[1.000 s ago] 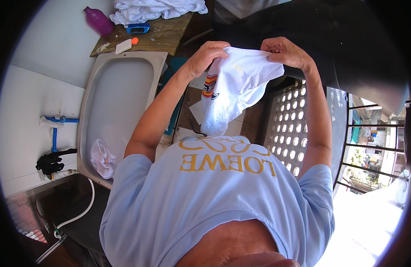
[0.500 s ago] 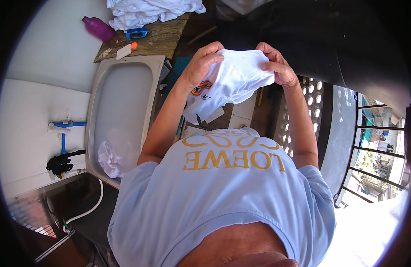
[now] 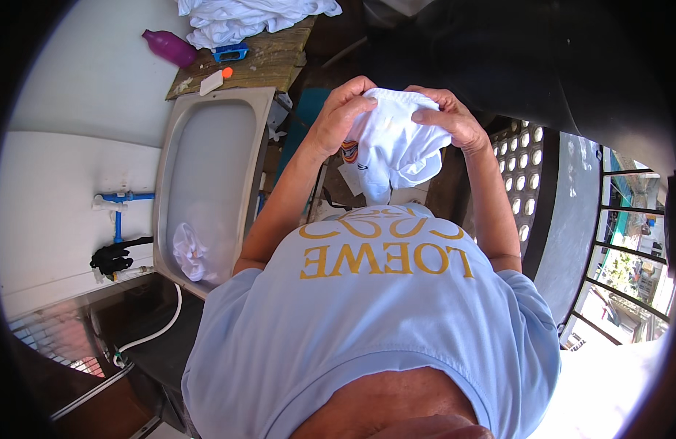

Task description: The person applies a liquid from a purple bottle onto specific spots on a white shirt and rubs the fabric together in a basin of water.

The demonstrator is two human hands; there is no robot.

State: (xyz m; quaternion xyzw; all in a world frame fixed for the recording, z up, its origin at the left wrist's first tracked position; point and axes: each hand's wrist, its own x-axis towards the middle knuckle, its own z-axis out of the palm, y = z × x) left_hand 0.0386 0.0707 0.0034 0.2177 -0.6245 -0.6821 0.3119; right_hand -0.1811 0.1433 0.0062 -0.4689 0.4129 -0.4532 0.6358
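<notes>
I hold a wet white garment (image 3: 396, 146) with a small coloured print, bunched up in front of my chest. My left hand (image 3: 344, 115) grips its left side and my right hand (image 3: 447, 117) grips its right side, both closed tightly on the cloth. A loose end of the cloth hangs down between my forearms. I wear a light blue shirt (image 3: 382, 322) with yellow lettering.
A long pale wash basin (image 3: 206, 168) lies to my left with a white cloth (image 3: 191, 252) in its near end. Behind it a wooden shelf (image 3: 257, 66) carries a pile of white laundry (image 3: 250, 16), a purple bottle (image 3: 170, 47) and a blue brush (image 3: 230, 53). A perforated block wall (image 3: 524, 175) stands at my right.
The garment hung spread out a second ago; my hands have come together and gathered it into a tight bunch, lifted a little higher.
</notes>
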